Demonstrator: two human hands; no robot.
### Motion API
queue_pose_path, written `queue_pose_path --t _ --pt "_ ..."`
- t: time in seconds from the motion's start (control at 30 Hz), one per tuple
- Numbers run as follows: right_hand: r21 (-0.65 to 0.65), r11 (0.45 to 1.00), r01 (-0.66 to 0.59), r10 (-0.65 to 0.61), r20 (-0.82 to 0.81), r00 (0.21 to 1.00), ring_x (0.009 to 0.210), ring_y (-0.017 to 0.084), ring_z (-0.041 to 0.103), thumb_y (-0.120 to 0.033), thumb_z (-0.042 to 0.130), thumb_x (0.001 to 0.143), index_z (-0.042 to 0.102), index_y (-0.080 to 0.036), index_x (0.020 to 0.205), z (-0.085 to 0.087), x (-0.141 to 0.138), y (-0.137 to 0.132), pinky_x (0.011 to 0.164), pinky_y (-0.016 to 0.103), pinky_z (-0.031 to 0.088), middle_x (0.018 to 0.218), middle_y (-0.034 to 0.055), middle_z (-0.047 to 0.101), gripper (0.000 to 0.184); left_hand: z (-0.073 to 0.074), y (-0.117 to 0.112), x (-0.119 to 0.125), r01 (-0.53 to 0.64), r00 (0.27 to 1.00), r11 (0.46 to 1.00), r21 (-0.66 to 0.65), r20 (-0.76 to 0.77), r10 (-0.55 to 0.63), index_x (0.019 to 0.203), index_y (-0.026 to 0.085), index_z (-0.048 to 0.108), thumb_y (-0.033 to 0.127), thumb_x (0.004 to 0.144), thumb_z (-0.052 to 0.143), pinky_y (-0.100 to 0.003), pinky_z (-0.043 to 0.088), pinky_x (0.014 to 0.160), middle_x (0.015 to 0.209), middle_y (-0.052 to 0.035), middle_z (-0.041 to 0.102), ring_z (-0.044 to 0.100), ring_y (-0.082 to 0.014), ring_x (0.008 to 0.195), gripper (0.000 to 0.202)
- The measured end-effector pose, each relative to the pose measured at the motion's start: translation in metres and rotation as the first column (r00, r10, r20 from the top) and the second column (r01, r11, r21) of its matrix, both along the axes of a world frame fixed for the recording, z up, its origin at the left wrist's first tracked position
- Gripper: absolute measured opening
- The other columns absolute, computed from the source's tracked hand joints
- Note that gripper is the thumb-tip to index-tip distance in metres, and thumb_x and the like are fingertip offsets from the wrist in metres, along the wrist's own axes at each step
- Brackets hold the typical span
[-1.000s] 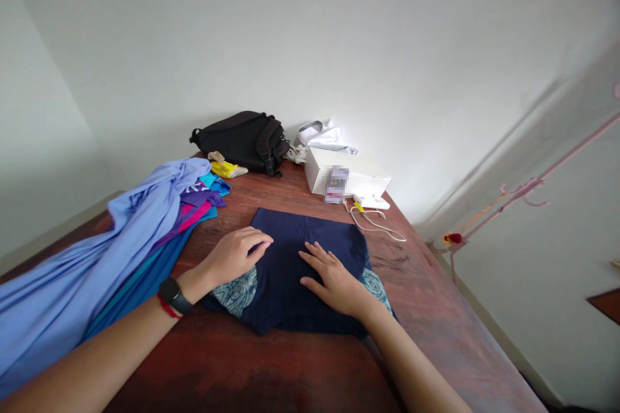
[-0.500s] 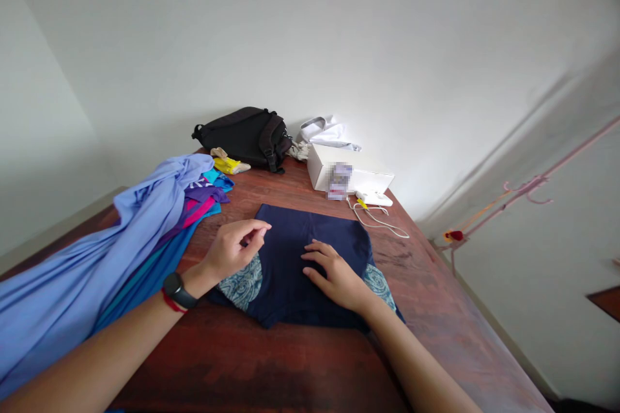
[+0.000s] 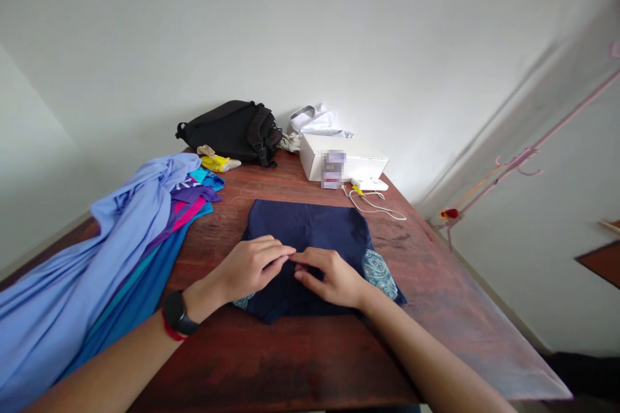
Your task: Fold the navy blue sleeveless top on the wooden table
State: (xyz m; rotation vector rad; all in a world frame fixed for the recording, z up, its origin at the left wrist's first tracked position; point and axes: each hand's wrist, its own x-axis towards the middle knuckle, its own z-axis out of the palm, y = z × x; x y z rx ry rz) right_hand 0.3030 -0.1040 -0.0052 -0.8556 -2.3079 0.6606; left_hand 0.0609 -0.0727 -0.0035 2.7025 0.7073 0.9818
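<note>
A navy blue garment point(image 3: 310, 222) lies folded on the wooden table, with a teal paisley-patterned part point(image 3: 380, 273) showing at its right side. My left hand point(image 3: 254, 266) is over its left half, fingers stretched out close together and the thumb beneath them. On the right half, my right hand point(image 3: 329, 274) rests with its fingers curved and the thumb apart. The fingertips of both hands meet near the garment's middle. No cloth shows gripped in either hand. A black watch and a red band are on my left wrist.
A pile of clothes point(image 3: 130, 226) in light blue, purple, pink and teal covers the table's left side. Behind stand a black backpack point(image 3: 223, 132), a yellow and beige item point(image 3: 216, 161), and a white box point(image 3: 351, 155). A white cable point(image 3: 382, 211) trails near the right edge.
My left hand has moved right and down over the garment, from beside its left edge to the middle. My right hand's fingers have shifted slightly left. The view has shifted slightly.
</note>
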Motion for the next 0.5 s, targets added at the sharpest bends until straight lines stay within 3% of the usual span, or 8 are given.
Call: queue_pose_path --t 0.2,0.5 --pt "-0.022 0.999 -0.039 0.039 -0.030 0.999 0.085 0.017 0.066 -0.025 0.057 0.098 0.058 -0.019 0.139 0.0013 -0.0046 -0.0026 0.081 0.029 0.052 0.103 0.0077 0.072 0.042 -0.0005 0.0031 -0.0055 0.009 1.000 1.000 0.014 -0.017 -0.009 0.123 0.020 0.067 0.016 0.103 0.051 -0.030 0.055 0.086 0.107 -0.0053 0.073 0.068 -0.0174 0.098 0.027" --pt "-0.123 0.991 -0.044 0.033 -0.093 0.995 0.087 0.018 0.067 -0.027 0.060 0.094 0.064 -0.018 0.128 0.0040 -0.0039 -0.0064 0.083 0.029 0.054 0.107 0.0090 0.072 0.035 -0.0004 0.0067 -0.0076 0.041 0.999 0.999 -0.034 -0.035 -0.042 0.124 0.022 0.066 0.015 0.104 0.047 -0.030 0.056 0.089 0.110 -0.0046 0.073 0.069 -0.0173 0.102 0.028"
